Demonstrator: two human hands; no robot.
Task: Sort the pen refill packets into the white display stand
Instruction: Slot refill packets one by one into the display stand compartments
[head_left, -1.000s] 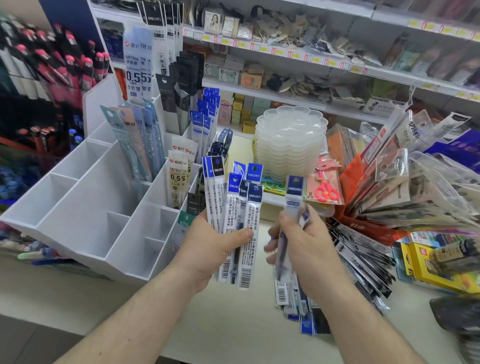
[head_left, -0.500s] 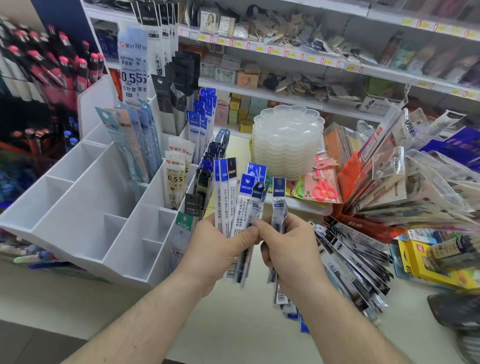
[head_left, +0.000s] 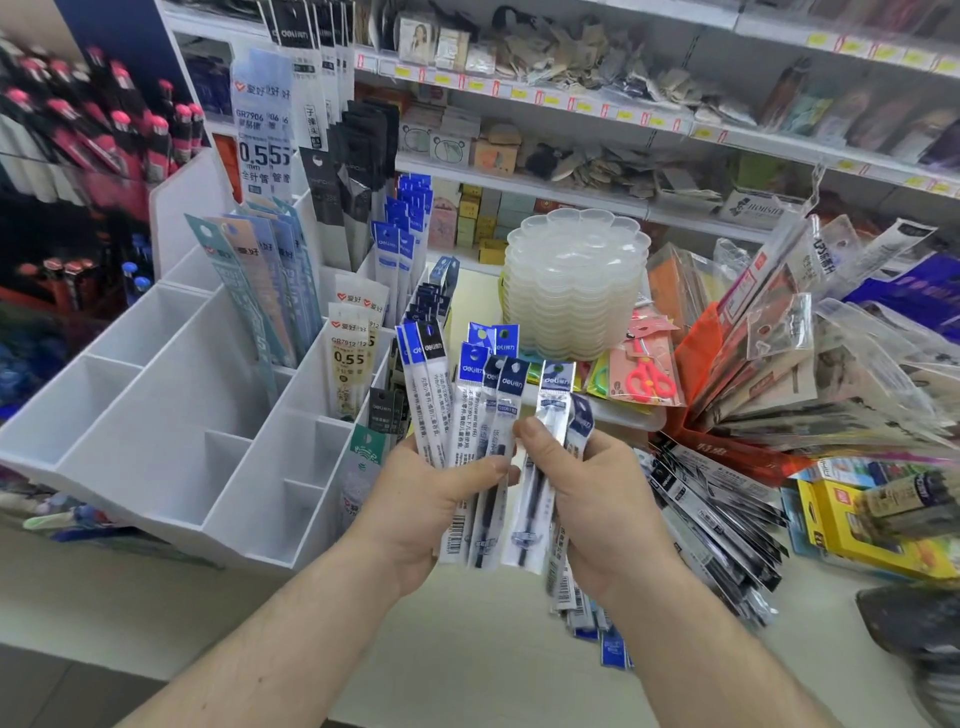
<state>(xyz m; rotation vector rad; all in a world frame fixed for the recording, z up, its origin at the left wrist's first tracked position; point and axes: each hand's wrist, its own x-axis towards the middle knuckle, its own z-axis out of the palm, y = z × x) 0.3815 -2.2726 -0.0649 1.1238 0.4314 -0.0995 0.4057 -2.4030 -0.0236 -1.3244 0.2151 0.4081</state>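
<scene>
- The left hand (head_left: 415, 499) grips a fan of refill packets (head_left: 470, 415), thumb across the front, blue tops pointing up.
- The right hand (head_left: 597, 499) pinches two more packs (head_left: 550, 415) between thumb and fingers, just beside the fan.
- Both hands are over the counter (head_left: 467, 649), in front of the white stand (head_left: 171, 405).
- The stand is to the left. Its front boxes have nothing in them. Its back boxes hold tall packets (head_left: 270, 291) and blue-topped ones (head_left: 397, 244).
- A pile of dark packets (head_left: 717, 525) lies on the counter under and to the right of the right hand.
- A stack of clear trays (head_left: 574, 286) sits behind the hands.
- A pack with pink scissors (head_left: 649, 379) leans in front of the trays.
- A yellow box (head_left: 852, 530) is far right.
</scene>
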